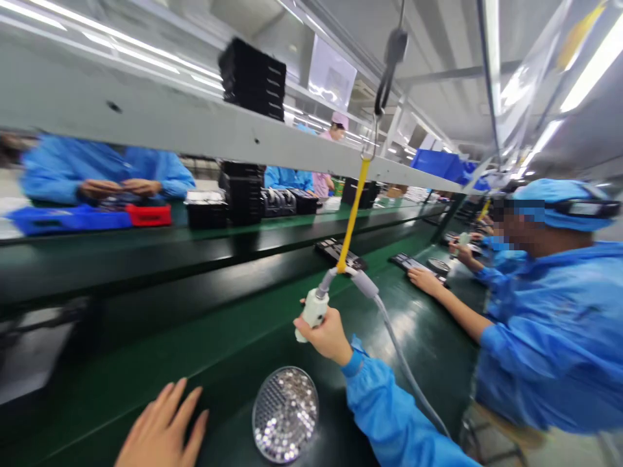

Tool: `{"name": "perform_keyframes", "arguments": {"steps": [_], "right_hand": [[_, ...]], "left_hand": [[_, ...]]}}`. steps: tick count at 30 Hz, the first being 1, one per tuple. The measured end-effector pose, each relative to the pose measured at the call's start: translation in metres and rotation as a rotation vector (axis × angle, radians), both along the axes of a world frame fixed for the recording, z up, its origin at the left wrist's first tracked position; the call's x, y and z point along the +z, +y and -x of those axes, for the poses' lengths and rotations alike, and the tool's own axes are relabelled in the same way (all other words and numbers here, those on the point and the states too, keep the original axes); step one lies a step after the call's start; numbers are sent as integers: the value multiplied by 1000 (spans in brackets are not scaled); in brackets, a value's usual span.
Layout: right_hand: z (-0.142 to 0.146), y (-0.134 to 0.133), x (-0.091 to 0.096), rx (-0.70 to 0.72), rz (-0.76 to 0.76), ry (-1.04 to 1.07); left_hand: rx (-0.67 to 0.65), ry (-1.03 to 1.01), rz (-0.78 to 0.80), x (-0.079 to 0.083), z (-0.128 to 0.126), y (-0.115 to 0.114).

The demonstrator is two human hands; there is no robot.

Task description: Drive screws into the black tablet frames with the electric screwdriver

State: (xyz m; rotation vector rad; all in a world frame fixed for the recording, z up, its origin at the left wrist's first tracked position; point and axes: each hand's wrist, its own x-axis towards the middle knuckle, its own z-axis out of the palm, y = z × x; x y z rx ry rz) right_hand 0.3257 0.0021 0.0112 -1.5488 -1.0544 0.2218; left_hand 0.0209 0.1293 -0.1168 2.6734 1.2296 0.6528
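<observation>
- A worker's right hand [328,334] grips a pale handheld tool [314,308], fingers wrapped around its body, above a green workbench [214,337].
- The tool hangs at the lower end of a yellow strap [354,214], clipped to a metal hook overhead; a grey hose [399,344] curves down past the worker's blue sleeve [389,402].
- The left hand [163,428] is open and unburdened, its fingers extended and slightly apart, low in the frame; whether it touches the bench cannot be told.
- Between the hands, nearer the viewer than the tool, a round dish [267,405] sits on the bench with small, shiny pieces heaped toward one side.
- At right, a co-worker [545,311] in a blue cap rests a hand by a dark tray [403,261].
- Across the line, another person in blue [111,172] works behind blue and red bins [150,216].
</observation>
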Motion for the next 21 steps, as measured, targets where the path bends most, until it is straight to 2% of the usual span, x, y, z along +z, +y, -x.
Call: {"name": "perform_keyframes", "arguments": {"steps": [3, 6, 14, 21], "right_hand": [[2, 1, -1, 11, -35, 6], [2, 1, -2, 10, -49, -5], [5, -1, -1, -13, -49, -29], [6, 0, 0, -15, -46, -13]], "left_hand": [[20, 114, -5, 15, -2, -6], [53, 135, 21, 23, -1, -11], [43, 117, 56, 26, 0, -11], [39, 248, 115, 34, -2, -12]]}}
